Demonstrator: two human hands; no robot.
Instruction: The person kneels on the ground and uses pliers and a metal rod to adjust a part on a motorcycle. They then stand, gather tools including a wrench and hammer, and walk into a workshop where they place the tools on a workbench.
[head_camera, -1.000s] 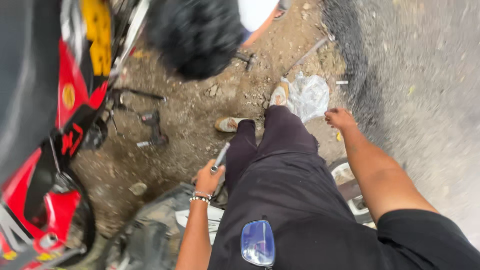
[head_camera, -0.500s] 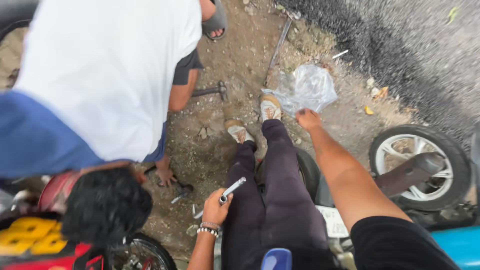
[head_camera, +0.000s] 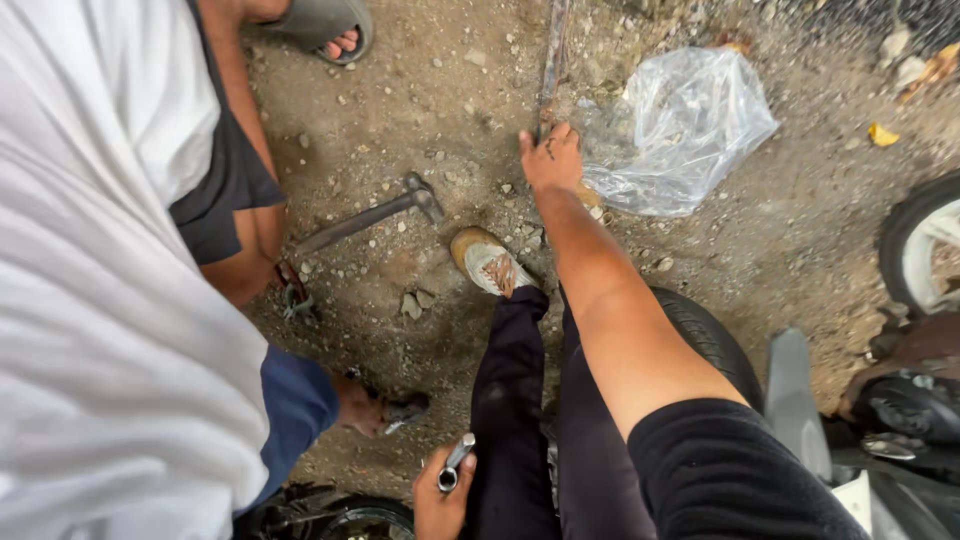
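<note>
A: What are the hands doing?

B: The right hand stretches far forward, its fingers closing on the lower end of a long rusty metal rod lying on the gravelly dirt ground. A crumpled clear plastic bag sits just beside it.

A: And the other?

B: The left hand, low by the dark trousers, is wrapped around a short silver metal socket tool.

A: Anything else?

B: A grey steel hammer lies near a second person in a white shirt.
</note>
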